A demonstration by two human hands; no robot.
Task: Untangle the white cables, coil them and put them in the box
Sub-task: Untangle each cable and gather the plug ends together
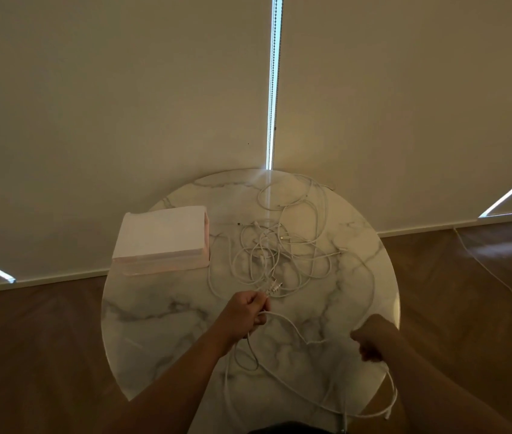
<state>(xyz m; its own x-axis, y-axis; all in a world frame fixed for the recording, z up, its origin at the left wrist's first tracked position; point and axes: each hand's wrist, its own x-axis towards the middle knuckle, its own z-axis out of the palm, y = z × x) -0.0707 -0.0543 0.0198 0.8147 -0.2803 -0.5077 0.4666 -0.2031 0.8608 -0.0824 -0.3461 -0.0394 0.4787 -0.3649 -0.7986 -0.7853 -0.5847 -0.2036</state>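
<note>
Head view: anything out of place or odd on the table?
The white cables lie tangled at the middle of the round marble table, and one hangs off its near right edge below the right hand. That hand and the left hand each grip a cable.

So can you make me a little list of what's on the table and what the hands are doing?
table: round, marble pattern
box: white, on the table's left side, apart from the heap
white cables: tangled in a heap mid-table, none coiled
left hand: grips a cable just near the heap
right hand: grips a cable by the table's near right edge
</note>
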